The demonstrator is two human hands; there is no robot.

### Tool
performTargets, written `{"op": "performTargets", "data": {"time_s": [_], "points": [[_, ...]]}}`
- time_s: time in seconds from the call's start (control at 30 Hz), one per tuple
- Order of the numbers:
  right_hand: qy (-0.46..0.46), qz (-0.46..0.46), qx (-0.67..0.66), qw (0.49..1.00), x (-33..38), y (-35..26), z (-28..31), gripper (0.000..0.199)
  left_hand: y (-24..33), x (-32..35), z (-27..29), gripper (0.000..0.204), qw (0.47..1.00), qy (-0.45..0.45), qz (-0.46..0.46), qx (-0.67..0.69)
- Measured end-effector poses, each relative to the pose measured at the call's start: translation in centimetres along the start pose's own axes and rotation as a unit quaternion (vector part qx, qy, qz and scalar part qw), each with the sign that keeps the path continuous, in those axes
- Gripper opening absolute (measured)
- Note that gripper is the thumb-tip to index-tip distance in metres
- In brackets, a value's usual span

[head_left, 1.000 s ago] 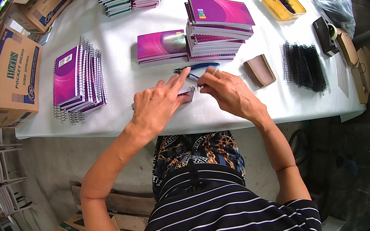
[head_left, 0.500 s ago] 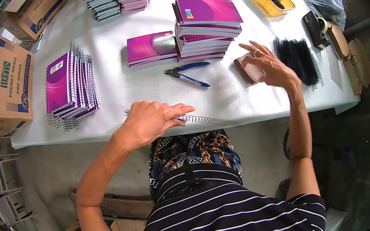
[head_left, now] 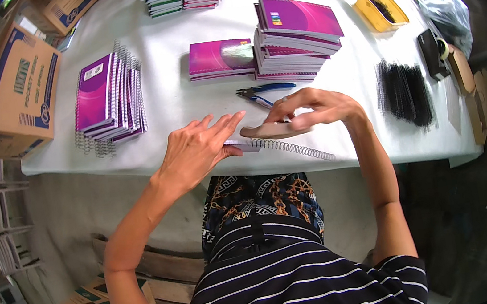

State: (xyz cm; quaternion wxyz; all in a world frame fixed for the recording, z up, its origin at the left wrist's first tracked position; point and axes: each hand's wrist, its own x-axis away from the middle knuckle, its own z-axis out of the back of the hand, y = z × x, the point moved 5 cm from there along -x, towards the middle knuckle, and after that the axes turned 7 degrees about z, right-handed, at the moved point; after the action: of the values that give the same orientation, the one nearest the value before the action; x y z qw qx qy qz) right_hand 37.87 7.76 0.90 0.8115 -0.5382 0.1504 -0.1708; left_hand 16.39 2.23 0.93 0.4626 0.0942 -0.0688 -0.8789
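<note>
The counter (head_left: 189,116) was covered in white. The notebook stack (head_left: 105,100) at the left had magenta-purple covers and silver wire spirals. The flat notebook (head_left: 219,58) at the centre was magenta, and the taller pile (head_left: 296,32) to its right showed purple covers over white page edges. The pliers (head_left: 263,91) had blue handles. The flat block (head_left: 271,129) under the right hand (head_left: 318,109) was tan. The binding combs (head_left: 404,92) at the right were black. The tray (head_left: 379,10) at the far right was yellow. The carton (head_left: 17,90) at the far left was brown with blue print. The shirt (head_left: 287,289) near the lower edge was black with white stripes.
</note>
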Motion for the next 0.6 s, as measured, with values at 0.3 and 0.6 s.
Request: {"op": "performTargets", "data": {"time_s": [0.3, 0.6], "points": [[0.033, 0.059, -0.069, 0.995, -0.7, -1.3, 0.0, 0.057, -0.6, -0.6, 0.2, 0.082, 0.998, 0.044, 0.015, 0.036], [-0.015, -0.142, 0.074, 0.987, -2.9, 0.2, -0.8, 0.057, -1.4, -0.2, 0.4, 0.083, 0.997, 0.018, 0.067, 0.018]]}}
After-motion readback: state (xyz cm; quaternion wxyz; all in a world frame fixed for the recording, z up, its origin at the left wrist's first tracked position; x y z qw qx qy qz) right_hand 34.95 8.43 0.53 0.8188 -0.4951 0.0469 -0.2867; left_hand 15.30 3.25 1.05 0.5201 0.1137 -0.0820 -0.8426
